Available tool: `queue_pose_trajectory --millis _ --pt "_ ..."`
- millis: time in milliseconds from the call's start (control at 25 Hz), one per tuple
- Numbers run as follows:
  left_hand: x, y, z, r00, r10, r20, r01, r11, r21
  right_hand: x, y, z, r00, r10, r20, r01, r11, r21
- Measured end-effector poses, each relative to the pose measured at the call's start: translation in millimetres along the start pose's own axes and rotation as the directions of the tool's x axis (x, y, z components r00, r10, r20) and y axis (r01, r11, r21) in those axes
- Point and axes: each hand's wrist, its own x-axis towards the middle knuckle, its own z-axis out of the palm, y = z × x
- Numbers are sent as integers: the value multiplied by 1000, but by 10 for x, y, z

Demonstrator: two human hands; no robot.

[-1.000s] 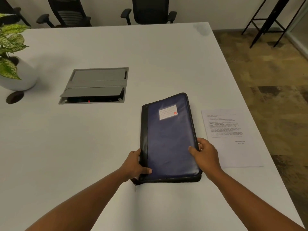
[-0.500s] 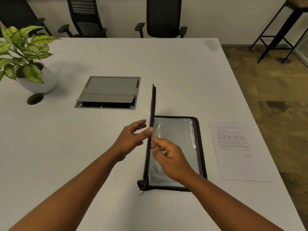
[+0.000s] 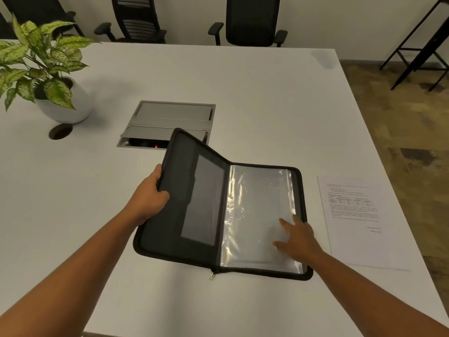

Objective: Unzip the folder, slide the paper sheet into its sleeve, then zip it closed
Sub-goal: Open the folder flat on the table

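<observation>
The black zip folder (image 3: 194,190) lies open on the white table (image 3: 243,88). Its left cover is raised at a slant, and my left hand (image 3: 151,195) grips that cover's outer edge. On the flat right half lies a clear plastic sleeve (image 3: 255,203). My right hand (image 3: 295,235) rests flat on the sleeve's lower right corner, fingers spread. The zip pull (image 3: 212,276) hangs at the bottom of the spine. A printed paper sheet (image 3: 354,220) lies on the table just right of the folder, touched by neither hand.
A grey cable box (image 3: 170,117) with a half-raised lid is set into the table behind the folder. A potted plant (image 3: 46,76) stands far left beside a round cable hole (image 3: 60,131). Office chairs (image 3: 250,20) line the far edge. The table's right edge runs close to the paper.
The folder went from closed to open. The left cover swung from upright down leftward, now held by my left hand. My right hand moved onto the sleeve.
</observation>
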Motion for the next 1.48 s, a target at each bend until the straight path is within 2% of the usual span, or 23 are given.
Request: queue_pose_trajectory --millis 160,360,680,920,1080,1200,1320,1400,1480 --pt "129 -273 100 993 -111 -26 114 968 222 37 219 141 996 30 80 -26 998 -51" --pt "275 -475 364 969 -237 -66 242 875 419 -12 392 176 998 -5 63 16 987 -162" --pt "291 -624 889 957 -290 -11 266 861 433 -148 811 46 1000 -1 7 2 973 -229" --pt "351 -739 1058 944 -330 -4 300 854 426 -180 879 46 1000 -16 -19 10 964 -266" --pt "337 -704 1113 940 -340 30 283 824 491 -176 907 40 1000 -14 -14 10 965 -262" --pt "313 -444 1228 964 -262 36 178 746 642 -195 944 49 1000 -19 -23 14 978 -209" --pt "285 47 1579 989 -23 148 -86 722 686 -230 1044 -14 986 10 -167 -14 1000 -21" --pt "180 456 1973 948 159 275 -301 728 616 -236 1232 -128 949 117 -292 -84 989 124" --pt "17 858 2439 862 304 406 -491 702 516 -214 1505 -281 896 295 -331 -184 927 326"
